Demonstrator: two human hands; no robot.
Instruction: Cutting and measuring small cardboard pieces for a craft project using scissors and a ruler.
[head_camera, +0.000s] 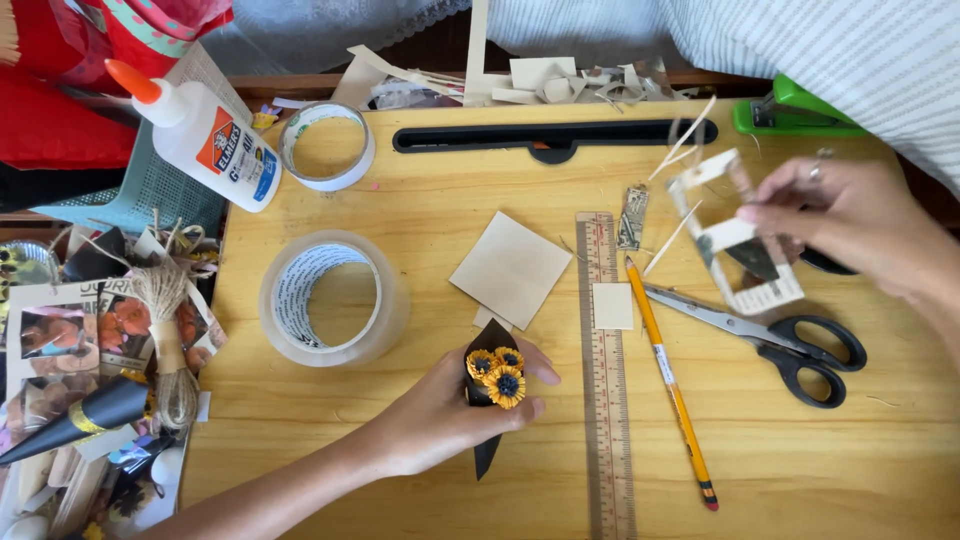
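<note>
The left hand (440, 410) has its fingers clenched around a black paper cone (488, 400) with three small yellow paper flowers, low on the wooden surface (400, 200) beside a wooden ruler (606, 400). The right hand (850, 215) (blurred) pinches a folded paper strip (735, 235) above the scissors (780, 340).

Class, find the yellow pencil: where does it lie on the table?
In the head view, the yellow pencil lies right of centre, between the wooden ruler and the scissors.
</note>
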